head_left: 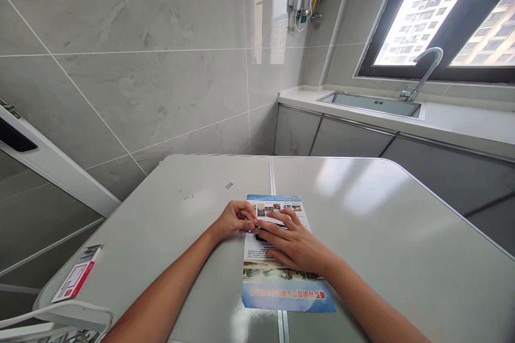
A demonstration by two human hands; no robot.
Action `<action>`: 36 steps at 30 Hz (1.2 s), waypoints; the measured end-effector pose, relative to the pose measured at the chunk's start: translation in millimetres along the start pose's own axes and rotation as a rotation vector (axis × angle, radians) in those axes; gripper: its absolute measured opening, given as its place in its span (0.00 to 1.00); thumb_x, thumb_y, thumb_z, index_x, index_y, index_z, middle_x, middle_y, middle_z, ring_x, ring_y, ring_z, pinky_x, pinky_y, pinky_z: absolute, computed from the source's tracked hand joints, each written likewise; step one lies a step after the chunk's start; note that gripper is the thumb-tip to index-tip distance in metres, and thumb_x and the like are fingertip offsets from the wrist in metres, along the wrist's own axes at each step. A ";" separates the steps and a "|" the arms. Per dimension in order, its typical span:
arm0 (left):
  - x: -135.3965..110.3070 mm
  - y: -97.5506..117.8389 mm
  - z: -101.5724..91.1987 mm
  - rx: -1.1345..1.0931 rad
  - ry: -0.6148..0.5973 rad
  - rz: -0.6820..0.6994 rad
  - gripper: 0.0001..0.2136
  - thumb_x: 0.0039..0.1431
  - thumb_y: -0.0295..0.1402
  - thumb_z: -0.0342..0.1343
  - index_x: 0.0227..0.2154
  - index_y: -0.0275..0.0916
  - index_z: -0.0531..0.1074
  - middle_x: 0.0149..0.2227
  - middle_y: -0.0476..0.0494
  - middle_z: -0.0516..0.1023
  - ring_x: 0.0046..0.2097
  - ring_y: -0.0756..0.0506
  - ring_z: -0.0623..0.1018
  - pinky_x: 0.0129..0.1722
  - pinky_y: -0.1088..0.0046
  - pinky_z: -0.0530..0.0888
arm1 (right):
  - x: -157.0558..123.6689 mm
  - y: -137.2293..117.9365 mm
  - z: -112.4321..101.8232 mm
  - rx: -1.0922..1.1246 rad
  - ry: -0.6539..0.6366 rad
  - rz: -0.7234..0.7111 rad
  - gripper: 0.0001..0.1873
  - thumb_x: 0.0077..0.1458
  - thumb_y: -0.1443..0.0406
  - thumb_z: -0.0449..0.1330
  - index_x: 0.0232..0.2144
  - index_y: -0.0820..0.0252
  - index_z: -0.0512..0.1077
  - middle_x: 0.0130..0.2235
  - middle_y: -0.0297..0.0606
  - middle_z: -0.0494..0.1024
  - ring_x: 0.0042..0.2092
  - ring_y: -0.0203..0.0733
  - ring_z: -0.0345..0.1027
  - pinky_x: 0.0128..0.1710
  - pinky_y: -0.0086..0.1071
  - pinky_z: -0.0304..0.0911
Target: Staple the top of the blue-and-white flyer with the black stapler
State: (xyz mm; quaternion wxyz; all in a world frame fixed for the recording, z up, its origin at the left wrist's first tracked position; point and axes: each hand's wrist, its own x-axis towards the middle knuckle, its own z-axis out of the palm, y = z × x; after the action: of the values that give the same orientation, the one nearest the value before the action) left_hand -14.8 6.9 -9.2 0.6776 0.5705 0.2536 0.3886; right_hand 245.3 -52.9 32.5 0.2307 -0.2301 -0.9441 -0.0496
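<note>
1. The flyer [281, 284] lies flat on the table [382, 225].
2. The right hand [293, 246] is open and presses flat on it.
3. The left hand [237, 218] pinches its left edge.

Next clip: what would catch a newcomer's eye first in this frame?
Two bare hands meet at the middle of a grey table: the right hand lies flat on a blue-edged printed leaflet, while the left hand pinches its left edge. A small red-and-white card sits near the table's left corner, and a sink with a faucet stands beneath the bright window at upper right.
</note>
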 end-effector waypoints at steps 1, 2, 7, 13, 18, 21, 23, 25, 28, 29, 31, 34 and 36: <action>0.2 0.2 -0.1 0.000 0.005 -0.001 0.17 0.46 0.37 0.77 0.33 0.32 0.78 0.25 0.42 0.82 0.21 0.51 0.75 0.16 0.83 0.65 | -0.1 -0.3 -0.2 -0.002 0.006 0.000 0.27 0.69 0.58 0.58 0.68 0.51 0.64 0.65 0.39 0.72 0.66 0.55 0.60 0.64 0.55 0.59; 0.4 0.4 -0.1 0.000 0.011 -0.002 0.18 0.45 0.38 0.78 0.32 0.32 0.78 0.24 0.44 0.81 0.20 0.52 0.75 0.16 0.83 0.65 | -0.1 -0.5 -0.5 -0.003 0.010 0.001 0.27 0.69 0.59 0.59 0.68 0.50 0.64 0.65 0.40 0.72 0.65 0.54 0.61 0.64 0.55 0.60; 0.9 1.5 0.6 0.015 0.019 -0.017 0.19 0.42 0.39 0.78 0.30 0.32 0.78 0.22 0.46 0.78 0.19 0.53 0.72 0.16 0.82 0.65 | 1.2 -1.4 -2.5 -0.005 0.001 0.007 0.25 0.70 0.58 0.57 0.67 0.50 0.66 0.66 0.41 0.70 0.65 0.54 0.61 0.64 0.54 0.60; 0.1 2.9 2.3 0.047 0.048 -0.009 0.18 0.42 0.36 0.79 0.30 0.32 0.77 0.23 0.47 0.78 0.20 0.53 0.72 0.18 0.81 0.67 | 1.7 -2.7 -3.3 0.010 -0.011 0.029 0.26 0.69 0.57 0.58 0.66 0.50 0.66 0.70 0.41 0.64 0.67 0.55 0.59 0.64 0.54 0.60; 0.5 4.4 4.1 0.045 0.011 -0.003 0.19 0.42 0.37 0.78 0.29 0.33 0.75 0.21 0.49 0.77 0.19 0.54 0.70 0.18 0.82 0.66 | 1.0 -2.7 -2.5 0.028 -0.014 0.024 0.27 0.68 0.57 0.59 0.67 0.50 0.65 0.67 0.41 0.69 0.66 0.54 0.60 0.64 0.53 0.60; 0.6 4.7 4.6 0.039 0.011 -0.005 0.20 0.42 0.39 0.78 0.29 0.34 0.75 0.22 0.48 0.77 0.19 0.54 0.71 0.17 0.82 0.65 | 0.7 -2.4 -2.3 0.038 -0.019 0.024 0.24 0.69 0.58 0.58 0.65 0.49 0.68 0.67 0.40 0.70 0.65 0.53 0.62 0.64 0.52 0.60; 0.3 5.5 4.8 0.050 0.014 -0.010 0.20 0.42 0.40 0.78 0.29 0.33 0.75 0.22 0.48 0.77 0.20 0.54 0.71 0.18 0.82 0.65 | 0.5 -2.3 -2.2 0.046 -0.024 0.026 0.23 0.70 0.59 0.57 0.64 0.49 0.69 0.67 0.39 0.70 0.64 0.53 0.62 0.64 0.52 0.60; -0.3 6.7 5.0 0.057 0.007 -0.013 0.21 0.42 0.41 0.78 0.28 0.33 0.75 0.22 0.48 0.77 0.20 0.54 0.70 0.18 0.82 0.64 | 0.5 -2.4 -2.0 0.058 -0.030 0.028 0.23 0.70 0.59 0.57 0.64 0.50 0.68 0.66 0.39 0.70 0.64 0.53 0.62 0.64 0.52 0.60; -1.3 7.8 5.2 0.060 -0.011 -0.012 0.22 0.42 0.44 0.78 0.29 0.33 0.75 0.23 0.48 0.77 0.20 0.54 0.70 0.19 0.81 0.64 | 0.9 -3.3 -2.1 0.071 -0.029 0.031 0.23 0.70 0.60 0.57 0.65 0.50 0.68 0.66 0.38 0.71 0.64 0.53 0.62 0.64 0.52 0.59; -1.5 7.7 5.1 0.062 -0.011 -0.004 0.23 0.42 0.47 0.77 0.30 0.33 0.75 0.24 0.47 0.77 0.20 0.54 0.70 0.19 0.81 0.64 | 1.0 -3.5 -2.2 0.073 -0.025 0.033 0.23 0.70 0.60 0.57 0.65 0.50 0.68 0.66 0.38 0.71 0.64 0.53 0.61 0.64 0.52 0.60; -1.6 6.8 4.4 0.074 0.003 0.029 0.26 0.46 0.53 0.73 0.33 0.34 0.76 0.25 0.45 0.79 0.19 0.54 0.69 0.19 0.80 0.63 | 0.4 -3.0 -2.4 0.075 -0.013 0.042 0.23 0.70 0.60 0.56 0.65 0.49 0.67 0.66 0.39 0.71 0.64 0.53 0.62 0.63 0.52 0.60; -0.7 5.3 1.6 0.127 0.073 0.097 0.28 0.56 0.60 0.63 0.36 0.35 0.76 0.24 0.45 0.79 0.18 0.55 0.64 0.19 0.78 0.58 | -4.1 4.0 -2.3 0.080 0.033 0.083 0.23 0.70 0.60 0.57 0.64 0.50 0.68 0.66 0.40 0.71 0.64 0.54 0.61 0.63 0.52 0.61; 0.1 5.8 -2.2 0.207 0.195 0.119 0.25 0.63 0.58 0.57 0.36 0.36 0.75 0.20 0.48 0.75 0.18 0.54 0.62 0.21 0.78 0.57 | -10.0 14.9 -1.9 0.084 0.101 0.146 0.23 0.69 0.61 0.58 0.64 0.51 0.68 0.66 0.41 0.70 0.65 0.54 0.61 0.62 0.51 0.61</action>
State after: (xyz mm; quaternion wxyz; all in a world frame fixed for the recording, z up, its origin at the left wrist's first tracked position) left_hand -17.9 8.5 -4.0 0.5629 0.6109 0.3228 0.4536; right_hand 260.9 -44.1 29.5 0.2906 -0.2857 -0.9132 -0.0046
